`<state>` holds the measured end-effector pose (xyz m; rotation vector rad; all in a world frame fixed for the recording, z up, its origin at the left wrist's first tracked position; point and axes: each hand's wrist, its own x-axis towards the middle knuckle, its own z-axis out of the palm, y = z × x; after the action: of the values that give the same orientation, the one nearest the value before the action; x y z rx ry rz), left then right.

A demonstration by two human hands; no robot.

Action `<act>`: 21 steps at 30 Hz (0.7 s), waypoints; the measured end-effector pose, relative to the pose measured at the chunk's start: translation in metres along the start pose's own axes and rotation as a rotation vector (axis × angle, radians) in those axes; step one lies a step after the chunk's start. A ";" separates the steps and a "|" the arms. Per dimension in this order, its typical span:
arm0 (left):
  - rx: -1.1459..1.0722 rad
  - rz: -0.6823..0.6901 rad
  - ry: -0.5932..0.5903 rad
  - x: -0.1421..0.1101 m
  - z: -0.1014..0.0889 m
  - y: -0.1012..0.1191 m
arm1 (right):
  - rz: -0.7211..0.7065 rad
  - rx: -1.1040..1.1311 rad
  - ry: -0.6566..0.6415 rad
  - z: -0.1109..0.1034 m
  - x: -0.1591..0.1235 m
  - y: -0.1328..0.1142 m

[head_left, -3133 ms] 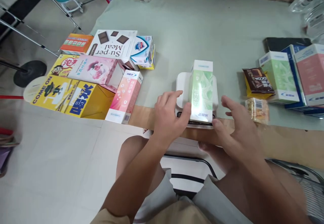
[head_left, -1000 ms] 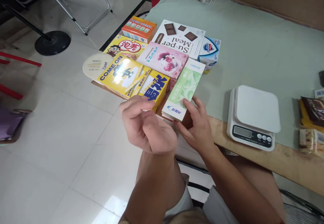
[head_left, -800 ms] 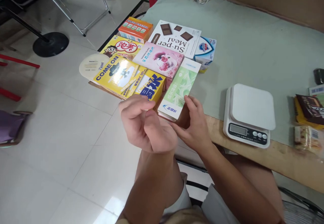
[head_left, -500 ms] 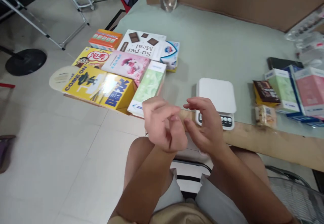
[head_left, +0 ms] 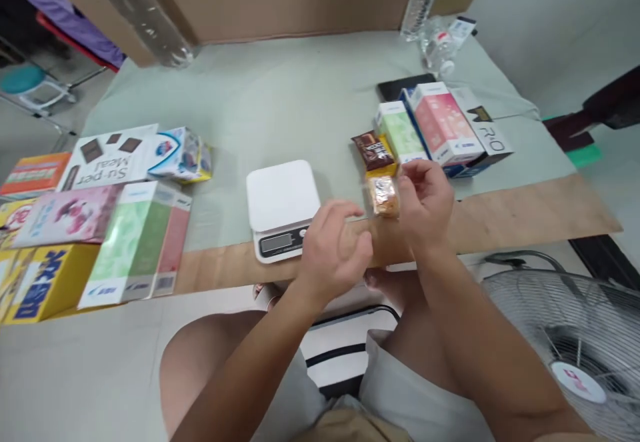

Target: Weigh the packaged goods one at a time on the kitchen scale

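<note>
Near the table's front edge: the clear-wrapped pack lay on the green cloth, its near end close to the bare wooden strip; 12 o'clock pointed straight away from the person.
White scale: it stood at 9 o'clock from the pack, apart from it, with its plate bare.
Brown sachet: it lay just past the pack's far end, between 11 and 12 o'clock; a green-and-white carton was near 1 o'clock.
Right hand: it was at 3 o'clock, just beside the pack, fingers curled and thumb drawn toward them; whether they pinched the wrapper could not be told.
Left hand: it hung toward 8 o'clock, half spread, fingers bent, thumb apart, holding nothing.
Pack's handling: I judged it light, with slick, crinkly film over a crumbly, fragile filling that a hard squeeze could have broken.
Pack's hold: its 2 long sides, low down, looked the best place, with thumb and fingertips opposed and pressure gentle; loose film alone would have slid or torn.
Pack's long axis: as far as the blur allowed, it ran from just before 12 to just before 6 o'clock, with the shiny face up.
</note>
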<state>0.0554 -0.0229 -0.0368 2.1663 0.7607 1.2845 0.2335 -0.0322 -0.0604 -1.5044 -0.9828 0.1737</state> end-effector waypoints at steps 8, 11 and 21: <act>-0.081 -0.193 -0.181 0.184 0.157 -0.056 | 0.569 0.371 0.252 -0.027 0.040 0.033; 0.136 -0.409 -0.277 0.242 0.196 -0.079 | 0.686 0.446 0.271 -0.034 0.047 0.032; 0.165 -0.507 -0.456 0.277 0.219 -0.082 | 0.850 0.488 0.085 -0.050 0.057 0.027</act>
<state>0.3441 0.1952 -0.0152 2.0812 1.1449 0.4668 0.3127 -0.0284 -0.0481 -1.3635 -0.1495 0.8804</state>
